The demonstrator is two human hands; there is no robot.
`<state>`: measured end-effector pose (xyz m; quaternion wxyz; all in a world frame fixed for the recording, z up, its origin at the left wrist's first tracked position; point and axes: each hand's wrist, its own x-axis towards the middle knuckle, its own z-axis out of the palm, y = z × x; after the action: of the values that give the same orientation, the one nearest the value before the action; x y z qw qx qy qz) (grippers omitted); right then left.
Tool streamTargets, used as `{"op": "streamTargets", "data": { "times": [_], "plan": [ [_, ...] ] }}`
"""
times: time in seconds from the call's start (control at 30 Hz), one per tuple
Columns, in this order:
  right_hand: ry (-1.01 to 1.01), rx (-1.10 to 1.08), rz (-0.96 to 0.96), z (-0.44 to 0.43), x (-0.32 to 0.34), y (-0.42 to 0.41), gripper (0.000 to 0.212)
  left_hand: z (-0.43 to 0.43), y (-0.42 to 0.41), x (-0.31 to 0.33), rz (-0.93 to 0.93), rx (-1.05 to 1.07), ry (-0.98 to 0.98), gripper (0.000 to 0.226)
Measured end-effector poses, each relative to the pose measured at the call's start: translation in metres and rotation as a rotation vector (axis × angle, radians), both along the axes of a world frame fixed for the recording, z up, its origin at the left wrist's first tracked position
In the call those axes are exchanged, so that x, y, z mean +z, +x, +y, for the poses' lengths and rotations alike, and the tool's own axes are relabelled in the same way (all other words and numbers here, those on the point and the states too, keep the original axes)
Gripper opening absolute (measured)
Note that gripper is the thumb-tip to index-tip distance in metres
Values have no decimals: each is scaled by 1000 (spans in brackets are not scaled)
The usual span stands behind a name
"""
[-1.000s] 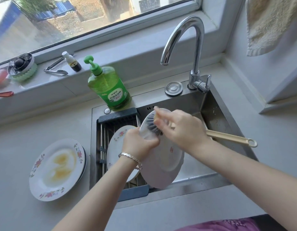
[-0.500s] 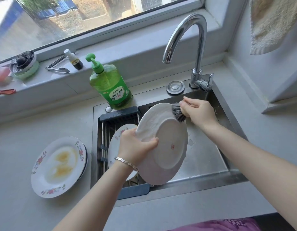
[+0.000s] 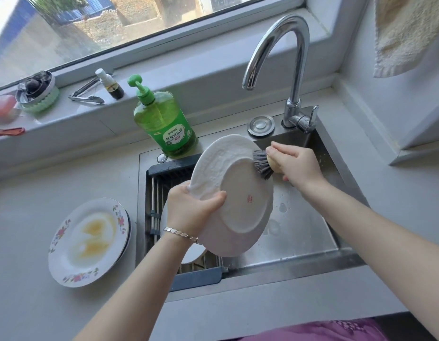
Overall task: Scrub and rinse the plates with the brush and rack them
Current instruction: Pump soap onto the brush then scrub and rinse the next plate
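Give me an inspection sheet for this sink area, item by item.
Surface: grey countertop around a steel sink; drops on the sink floor.
Job's things: white plate, soapy, underside toward the camera, tilted over the sink; dark-bristled brush against its right rim; black drying rack in the sink's left, second plate in it, mostly hidden; stacked floral plates with yellow residue on the counter.
Clutter: green soap pump bottle; metal tongs and small spray bottle on the sill.
Hands: left hand grips the plate's left edge; right hand holds the brush.
Cables: nothing seen.
Surroundings: chrome tap, no water seen running; beige towel hanging; window.
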<state>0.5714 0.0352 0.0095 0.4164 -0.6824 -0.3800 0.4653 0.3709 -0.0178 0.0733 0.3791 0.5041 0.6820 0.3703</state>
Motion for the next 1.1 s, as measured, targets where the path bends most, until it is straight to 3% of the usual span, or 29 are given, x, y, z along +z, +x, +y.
{"op": "streamTargets", "data": {
  "times": [0.17,0.33,0.43,0.53,0.63,0.73,0.8,0.87,0.97,1.1],
  "plan": [
    [-108,-71,-25,5,4,4,40,3,-1,2,-25,2,26,28],
    [52,24,-20,-5,6,-7,40,5,-1,-7,-131,125,-17,27],
    [-144,17,-107,-13,-10,6,40,4,0,-11,-231,261,-51,26],
    [-372,-79,174,-25,-17,13,48,3,2,-16,-400,422,-129,20],
    [-401,-76,575,-27,-17,8,39,-1,11,-19,-626,476,-205,30],
    [-382,-17,841,-21,-13,5,34,-6,17,-24,-661,413,-215,20],
    [-347,60,922,-18,-12,8,39,-11,17,-24,-666,330,-250,16],
    [-330,123,959,-17,-15,15,61,-9,9,-18,-724,217,-342,27],
    [-333,212,974,-15,-20,25,70,12,-13,-6,-791,94,-468,43],
    [-359,363,846,-14,-5,25,73,32,-22,3,-545,7,-629,47]
  ]
}}
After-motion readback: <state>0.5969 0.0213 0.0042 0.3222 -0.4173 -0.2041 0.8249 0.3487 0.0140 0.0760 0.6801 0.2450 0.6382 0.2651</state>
